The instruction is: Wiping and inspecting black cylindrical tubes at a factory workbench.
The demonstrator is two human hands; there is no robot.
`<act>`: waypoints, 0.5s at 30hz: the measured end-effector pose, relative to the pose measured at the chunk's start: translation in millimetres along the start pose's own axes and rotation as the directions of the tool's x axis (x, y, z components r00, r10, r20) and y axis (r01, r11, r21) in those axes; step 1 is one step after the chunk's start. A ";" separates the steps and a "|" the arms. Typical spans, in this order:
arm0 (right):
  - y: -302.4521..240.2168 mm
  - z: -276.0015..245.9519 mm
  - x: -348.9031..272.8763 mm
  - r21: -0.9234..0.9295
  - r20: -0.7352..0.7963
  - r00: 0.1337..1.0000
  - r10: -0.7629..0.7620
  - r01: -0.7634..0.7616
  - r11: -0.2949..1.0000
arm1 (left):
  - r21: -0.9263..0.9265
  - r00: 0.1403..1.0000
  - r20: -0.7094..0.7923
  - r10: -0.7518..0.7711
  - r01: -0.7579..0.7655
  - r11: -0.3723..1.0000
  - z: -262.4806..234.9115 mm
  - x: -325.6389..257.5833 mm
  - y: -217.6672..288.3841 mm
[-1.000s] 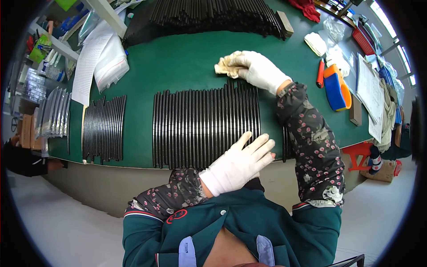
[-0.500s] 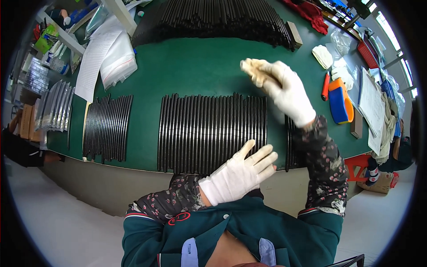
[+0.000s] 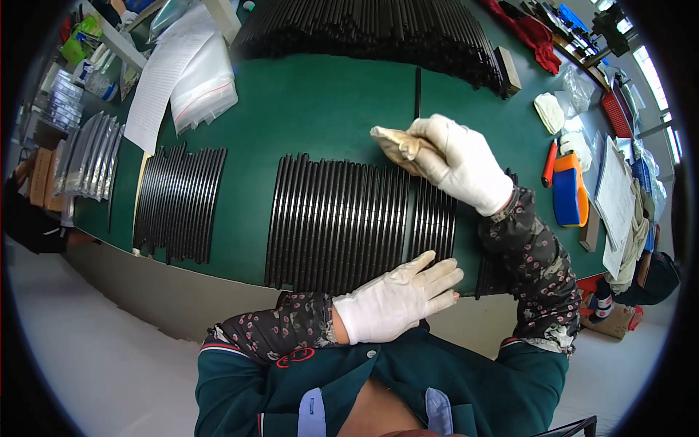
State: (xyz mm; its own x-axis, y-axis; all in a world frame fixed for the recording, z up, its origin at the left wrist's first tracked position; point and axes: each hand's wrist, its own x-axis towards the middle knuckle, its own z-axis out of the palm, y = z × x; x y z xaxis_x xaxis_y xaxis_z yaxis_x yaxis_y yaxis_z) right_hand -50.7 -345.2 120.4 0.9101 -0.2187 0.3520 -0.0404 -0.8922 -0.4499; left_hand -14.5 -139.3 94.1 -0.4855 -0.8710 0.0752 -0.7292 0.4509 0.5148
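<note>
A row of black rods (image 3: pixel 335 226) lies side by side on the green table, with a narrow gap splitting off a smaller group (image 3: pixel 433 218) at its right. My left hand (image 3: pixel 400 302), in a white glove, rests palm down with fingers stretched over the near ends of the rods. In my white-gloved right hand (image 3: pixel 462 164) a folded cream cloth (image 3: pixel 397 146) is pinched, just above the far ends of the smaller group. One single rod (image 3: pixel 418 91) sticks out beyond the cloth toward the far side. More rods (image 3: pixel 495 269) lie partly hidden under my right forearm.
A large pile of black rods (image 3: pixel 364 29) fills the far side, with a wooden block (image 3: pixel 507 71) at its right end. Another rod row (image 3: pixel 178 204) lies left, near papers and plastic bags (image 3: pixel 204 91). At right are a red-handled tool (image 3: pixel 549 164) and a blue-orange ring-shaped object (image 3: pixel 569 193).
My right hand with the cloth has come nearer and over the rods. A gap has appeared in the row, and one rod now juts out beyond the far ends. The view has shifted slightly.
</note>
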 end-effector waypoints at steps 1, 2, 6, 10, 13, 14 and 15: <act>5.8 -0.4 4.2 0.016 -0.062 0.998 0.013 -0.013 1.000 | -0.006 1.000 -0.002 0.005 -0.005 1.000 0.4 0.5 0.9; 18.6 0.9 11.2 0.030 -0.157 0.987 0.031 -0.027 0.999 | -0.010 1.000 -0.004 0.002 -0.002 1.000 2.1 0.6 2.0; 74.9 -2.2 35.2 0.236 -0.029 0.935 0.354 -0.337 0.911 | -0.015 0.999 -0.022 0.030 -0.030 0.999 1.9 2.0 1.2; 71.2 9.2 39.8 0.014 0.124 0.950 0.288 -0.292 0.956 | 0.009 0.999 -0.029 0.027 -0.026 1.000 5.2 1.1 0.8; 47.6 1.2 42.2 -0.085 0.184 0.945 0.271 -0.260 0.962 | 0.014 1.000 -0.014 0.019 -0.018 1.000 6.1 0.8 -0.3; 40.7 0.6 46.1 -0.108 0.269 0.896 0.354 -0.337 0.935 | 0.015 1.000 -0.015 0.008 -0.007 1.000 6.1 -1.4 -1.1; 41.2 0.3 44.5 -0.110 0.269 0.894 0.357 -0.340 0.934 | 0.020 1.000 -0.024 0.011 -0.011 1.000 6.0 -1.9 -0.8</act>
State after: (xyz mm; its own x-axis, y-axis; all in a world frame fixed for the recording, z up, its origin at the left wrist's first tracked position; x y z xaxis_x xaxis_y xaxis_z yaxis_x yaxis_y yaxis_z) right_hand -11.8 -391.6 117.3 0.9106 -0.4079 -0.0669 -0.3925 -0.8025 -0.4494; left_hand -15.9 -136.8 88.4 -0.4818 -0.8704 0.1015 -0.7336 0.4640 0.4965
